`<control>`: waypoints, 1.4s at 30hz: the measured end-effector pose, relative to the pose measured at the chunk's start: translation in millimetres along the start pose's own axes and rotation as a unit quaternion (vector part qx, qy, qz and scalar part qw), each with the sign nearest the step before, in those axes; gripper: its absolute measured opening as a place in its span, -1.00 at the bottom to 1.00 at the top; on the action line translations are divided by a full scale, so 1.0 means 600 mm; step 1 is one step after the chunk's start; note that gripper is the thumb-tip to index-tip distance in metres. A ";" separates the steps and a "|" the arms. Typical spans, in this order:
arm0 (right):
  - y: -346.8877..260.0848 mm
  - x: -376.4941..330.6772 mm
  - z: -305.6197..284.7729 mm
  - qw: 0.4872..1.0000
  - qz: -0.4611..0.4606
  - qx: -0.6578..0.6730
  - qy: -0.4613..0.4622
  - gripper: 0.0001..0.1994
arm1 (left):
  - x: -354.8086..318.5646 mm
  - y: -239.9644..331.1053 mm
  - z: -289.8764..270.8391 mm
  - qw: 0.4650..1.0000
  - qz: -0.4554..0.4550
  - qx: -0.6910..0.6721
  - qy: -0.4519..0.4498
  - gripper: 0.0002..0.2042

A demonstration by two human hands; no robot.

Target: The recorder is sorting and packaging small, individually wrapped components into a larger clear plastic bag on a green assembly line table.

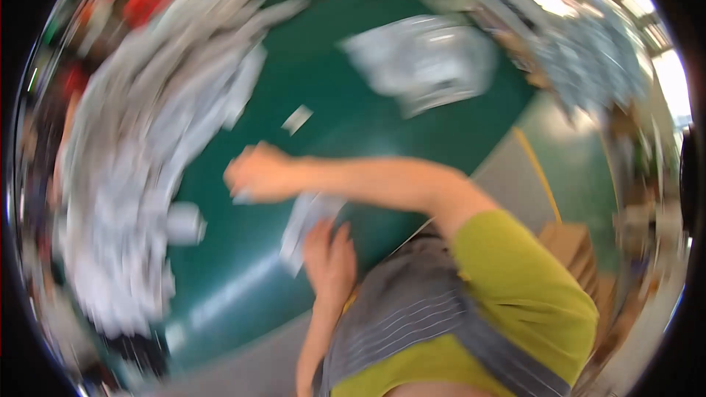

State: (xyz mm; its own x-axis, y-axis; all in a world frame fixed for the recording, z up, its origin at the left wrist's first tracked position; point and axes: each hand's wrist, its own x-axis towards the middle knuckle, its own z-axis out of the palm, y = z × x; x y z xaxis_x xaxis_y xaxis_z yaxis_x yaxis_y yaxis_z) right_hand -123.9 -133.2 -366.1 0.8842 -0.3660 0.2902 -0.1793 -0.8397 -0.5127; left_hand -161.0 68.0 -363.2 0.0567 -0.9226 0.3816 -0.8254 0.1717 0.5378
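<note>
My right arm reaches across to the left over the green table [257,250]. My right hand [261,173] is closed, and a bit of something pale blue shows under its fingers, too blurred to name. Nearer to me, my left hand [329,261] touches the right edge of a flat whitish packet [305,224] with its fingers stretched out and slightly apart. Part of that packet runs under my right forearm. Just beyond my right hand lies a small white slip [297,120]. Motion smears the whole picture.
A long heap of white and clear plastic bags [140,154] covers the table's left side, with a small white roll-like piece [185,223] at its edge. More clear plastic bags [426,59] lie at the far right. Cardboard boxes [570,250] stand to my right, off the table.
</note>
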 end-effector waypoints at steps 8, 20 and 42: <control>0.023 -0.043 -0.186 0.885 0.031 0.397 0.242 -0.81 | 0.007 -0.032 0.023 0.996 0.064 0.047 -0.033 -0.63; 0.068 0.046 -0.031 0.980 0.085 0.123 0.130 -0.86 | 0.015 -0.030 0.005 0.996 0.011 0.082 -0.017 -0.57; -0.054 -0.249 -0.039 0.993 -0.109 0.038 0.042 -0.60 | -0.039 -0.047 -0.107 0.926 -0.331 -0.158 0.089 -0.91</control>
State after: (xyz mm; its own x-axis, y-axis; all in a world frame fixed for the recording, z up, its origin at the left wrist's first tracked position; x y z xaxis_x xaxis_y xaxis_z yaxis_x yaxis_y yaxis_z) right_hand -260.0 -60.6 -373.8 0.8590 -0.2145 0.4648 0.0468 -0.8713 -0.4886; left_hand -102.9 107.1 -339.0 0.6059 -0.7955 -0.0075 -0.3734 -0.2928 0.8803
